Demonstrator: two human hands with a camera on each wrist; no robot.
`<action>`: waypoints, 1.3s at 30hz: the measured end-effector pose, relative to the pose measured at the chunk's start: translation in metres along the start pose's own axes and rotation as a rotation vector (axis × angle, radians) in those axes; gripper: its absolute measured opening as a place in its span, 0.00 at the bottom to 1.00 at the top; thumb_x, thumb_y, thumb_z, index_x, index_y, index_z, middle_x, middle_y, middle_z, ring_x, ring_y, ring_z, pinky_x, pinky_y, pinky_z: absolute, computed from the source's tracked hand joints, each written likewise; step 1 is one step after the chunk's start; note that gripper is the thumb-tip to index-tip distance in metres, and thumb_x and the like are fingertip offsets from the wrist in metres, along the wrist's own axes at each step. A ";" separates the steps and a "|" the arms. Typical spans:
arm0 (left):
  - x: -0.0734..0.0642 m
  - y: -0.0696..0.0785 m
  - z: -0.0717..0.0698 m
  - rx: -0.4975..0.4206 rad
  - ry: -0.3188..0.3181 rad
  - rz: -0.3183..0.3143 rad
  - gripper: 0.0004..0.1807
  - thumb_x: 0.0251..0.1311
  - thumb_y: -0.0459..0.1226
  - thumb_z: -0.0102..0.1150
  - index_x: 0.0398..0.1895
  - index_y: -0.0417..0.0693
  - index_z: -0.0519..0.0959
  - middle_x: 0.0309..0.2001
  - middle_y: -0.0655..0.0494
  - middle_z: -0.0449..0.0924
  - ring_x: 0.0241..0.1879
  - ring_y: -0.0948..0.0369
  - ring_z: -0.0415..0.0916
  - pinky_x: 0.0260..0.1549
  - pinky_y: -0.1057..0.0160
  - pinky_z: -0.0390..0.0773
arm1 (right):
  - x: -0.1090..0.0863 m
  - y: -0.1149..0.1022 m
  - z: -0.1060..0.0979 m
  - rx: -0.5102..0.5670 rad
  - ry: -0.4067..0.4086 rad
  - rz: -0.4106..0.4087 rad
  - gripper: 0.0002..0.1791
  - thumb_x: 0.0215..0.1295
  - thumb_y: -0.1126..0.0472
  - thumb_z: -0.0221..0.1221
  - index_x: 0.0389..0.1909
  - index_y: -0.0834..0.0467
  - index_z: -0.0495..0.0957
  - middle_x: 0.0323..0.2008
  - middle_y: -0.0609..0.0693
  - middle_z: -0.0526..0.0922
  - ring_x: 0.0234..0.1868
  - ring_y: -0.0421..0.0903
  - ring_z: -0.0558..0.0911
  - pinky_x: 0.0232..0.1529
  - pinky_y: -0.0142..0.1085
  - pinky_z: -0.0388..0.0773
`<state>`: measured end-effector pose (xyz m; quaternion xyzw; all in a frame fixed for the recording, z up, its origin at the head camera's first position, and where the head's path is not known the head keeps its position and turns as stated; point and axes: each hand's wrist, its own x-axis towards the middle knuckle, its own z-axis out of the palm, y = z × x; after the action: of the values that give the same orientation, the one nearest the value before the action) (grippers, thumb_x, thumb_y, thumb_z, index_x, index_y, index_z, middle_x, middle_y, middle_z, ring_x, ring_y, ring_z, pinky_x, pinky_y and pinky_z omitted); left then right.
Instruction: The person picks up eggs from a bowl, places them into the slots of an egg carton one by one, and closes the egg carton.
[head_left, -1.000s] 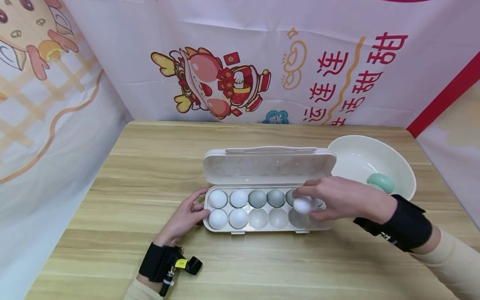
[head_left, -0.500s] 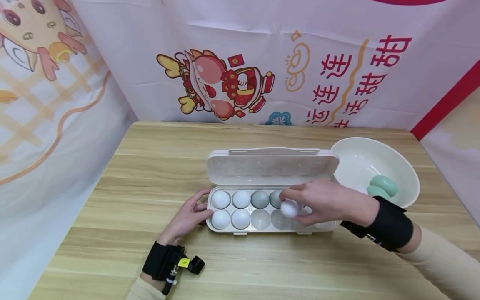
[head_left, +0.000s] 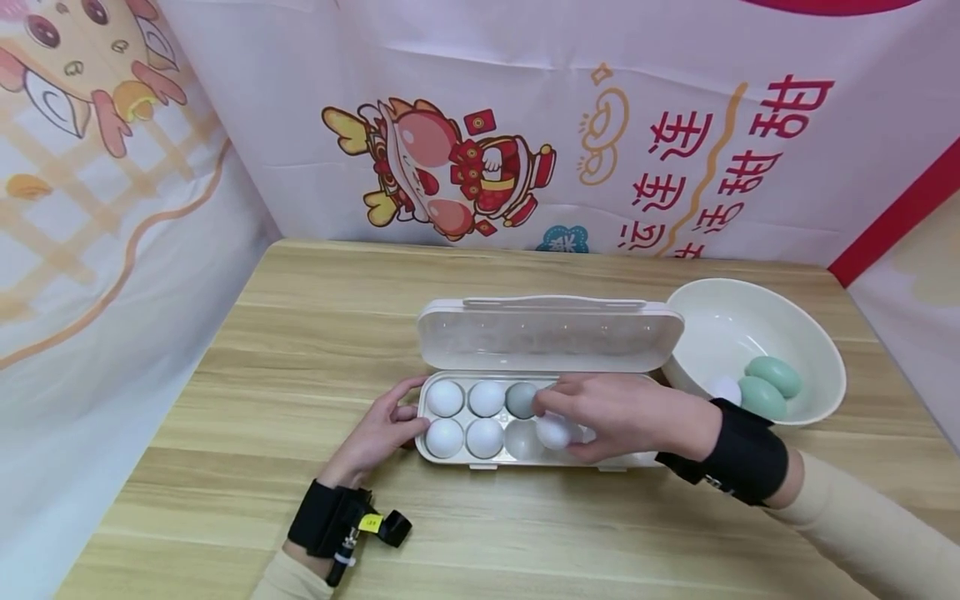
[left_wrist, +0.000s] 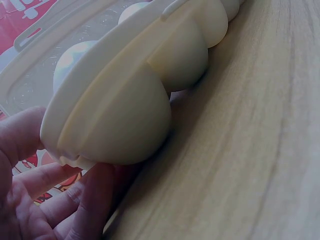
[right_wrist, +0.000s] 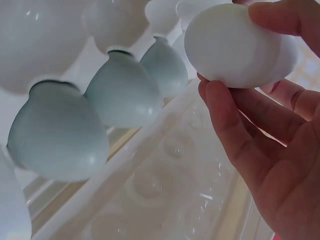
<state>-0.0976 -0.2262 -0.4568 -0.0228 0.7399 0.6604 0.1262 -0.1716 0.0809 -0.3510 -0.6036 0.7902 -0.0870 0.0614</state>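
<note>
A clear-lidded egg box (head_left: 551, 340) stands with its lid raised. My left hand (head_left: 381, 432) grips its left end, thumb at the rim and fingers below it in the left wrist view. White eggs (head_left: 445, 398) fill the two left columns of cups. Pale blue-green eggs (right_wrist: 57, 132) sit in the back row, mostly covered by my right hand (head_left: 626, 412) in the head view. That hand pinches a white egg (right_wrist: 235, 45) between thumb and fingers, above the front row, just right of a bare cup (head_left: 522, 440).
A white bowl (head_left: 701, 321) stands right of the egg box, holding two green eggs (head_left: 762, 397) and a white egg (head_left: 724, 390). The wooden table (head_left: 322, 333) meets a printed cloth (head_left: 262, 92) at the back and left.
My right hand has carried the white egg leftward along the front row. More of the eggs in the bowl now show. The left hand keeps its grip, and the head view has shifted slightly.
</note>
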 end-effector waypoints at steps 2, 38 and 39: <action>0.000 0.000 0.000 -0.001 0.000 0.002 0.32 0.57 0.27 0.51 0.66 0.45 0.58 0.39 0.33 0.80 0.34 0.56 0.78 0.31 0.65 0.78 | 0.004 -0.001 0.001 -0.006 -0.013 -0.009 0.21 0.47 0.55 0.64 0.42 0.51 0.70 0.34 0.44 0.77 0.32 0.39 0.74 0.29 0.30 0.76; 0.000 -0.001 0.000 0.010 -0.002 0.016 0.32 0.57 0.27 0.52 0.66 0.42 0.57 0.36 0.35 0.80 0.33 0.58 0.77 0.30 0.67 0.77 | 0.034 -0.006 0.033 -0.373 0.025 -0.223 0.15 0.46 0.59 0.64 0.37 0.53 0.74 0.42 0.47 0.81 0.53 0.47 0.72 0.53 0.40 0.72; 0.000 -0.001 0.000 0.012 -0.002 0.015 0.32 0.57 0.27 0.52 0.66 0.42 0.57 0.36 0.35 0.80 0.33 0.58 0.77 0.30 0.67 0.77 | 0.034 -0.006 0.034 -0.378 0.027 -0.224 0.15 0.46 0.58 0.64 0.37 0.53 0.74 0.41 0.47 0.81 0.53 0.47 0.72 0.53 0.40 0.72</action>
<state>-0.0969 -0.2261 -0.4578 -0.0157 0.7438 0.6570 0.1219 -0.1679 0.0440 -0.3823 -0.6870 0.7213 0.0486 -0.0734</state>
